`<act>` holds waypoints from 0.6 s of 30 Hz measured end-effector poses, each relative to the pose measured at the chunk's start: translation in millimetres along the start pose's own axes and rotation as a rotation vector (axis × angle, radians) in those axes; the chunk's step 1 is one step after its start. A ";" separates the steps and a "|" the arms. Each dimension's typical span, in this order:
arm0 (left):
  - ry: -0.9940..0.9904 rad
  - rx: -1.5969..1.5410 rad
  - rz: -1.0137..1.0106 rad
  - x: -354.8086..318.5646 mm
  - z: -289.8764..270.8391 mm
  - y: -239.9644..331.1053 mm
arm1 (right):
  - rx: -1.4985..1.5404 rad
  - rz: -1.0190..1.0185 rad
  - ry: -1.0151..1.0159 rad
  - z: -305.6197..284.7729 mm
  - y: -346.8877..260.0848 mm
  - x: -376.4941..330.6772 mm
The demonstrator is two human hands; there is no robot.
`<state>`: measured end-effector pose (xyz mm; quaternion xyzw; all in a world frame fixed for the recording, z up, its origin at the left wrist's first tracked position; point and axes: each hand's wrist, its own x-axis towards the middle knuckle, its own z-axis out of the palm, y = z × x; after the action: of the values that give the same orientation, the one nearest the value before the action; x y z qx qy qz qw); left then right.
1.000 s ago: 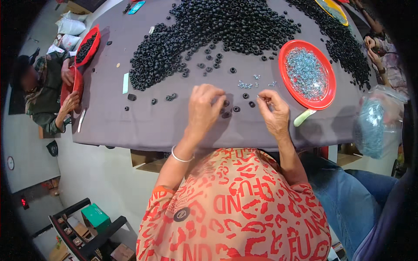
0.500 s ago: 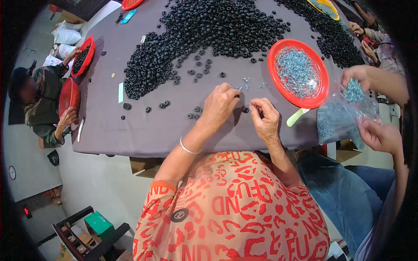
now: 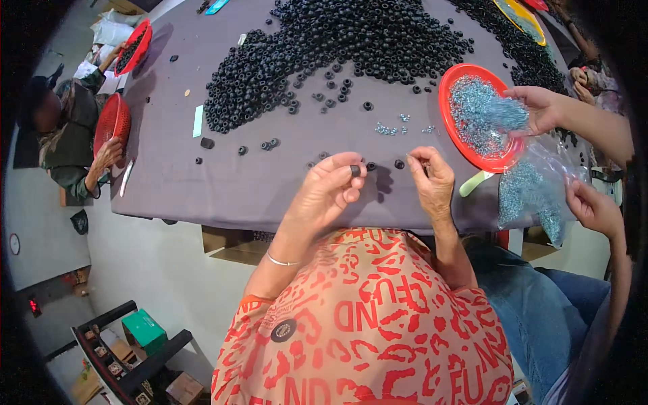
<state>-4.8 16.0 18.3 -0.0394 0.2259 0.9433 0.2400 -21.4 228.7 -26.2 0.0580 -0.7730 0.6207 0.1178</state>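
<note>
My left hand (image 3: 322, 187) is raised above the near part of the table, palm partly turned up. Its thumb and fingers pinch a small round black piece (image 3: 355, 171). To its right, my right hand (image 3: 433, 181) has thumb and fingertips pressed together; whatever lies between them is too small to make out. Loose black pieces (image 3: 399, 164) rest on the grey cloth between the two hands. Just beyond them lies a short scatter of small silvery metal pieces (image 3: 387, 129). A big heap of ring-like black pieces (image 3: 364, 47) covers the far middle.
At right, a co-worker's hand (image 3: 543, 111) holds silvery pieces over a red plate (image 3: 448, 138); the other (image 3: 594, 208) grips a clear bag (image 3: 523, 196). A green-handled tool (image 3: 472, 183) lies by the plate. Across the left edge, another person holds a red basket (image 3: 112, 125).
My left hand has drawn back from the silvery pieces and turned up, showing the black piece. The co-worker's hand has moved from the bag to over the red plate with silvery pieces.
</note>
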 end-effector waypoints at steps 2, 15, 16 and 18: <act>0.033 0.053 -0.022 -3.0 -2.3 2.3 | -0.005 0.007 -0.026 1.1 -3.2 2.0; 0.172 -0.032 -0.122 -7.1 -3.9 -4.1 | 0.121 -0.052 -0.300 7.6 -56.3 -9.8; 0.174 -0.035 -0.121 -7.2 -3.9 -5.9 | 0.143 -0.065 -0.304 8.5 -57.1 -11.2; 0.139 -0.107 -0.130 -6.6 -4.0 -8.7 | 0.165 -0.045 -0.293 9.1 -56.0 -14.7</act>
<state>5.0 18.2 12.4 -0.1318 0.1883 0.9314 0.2822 4.9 206.5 21.2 0.1748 -0.7267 0.6642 0.0126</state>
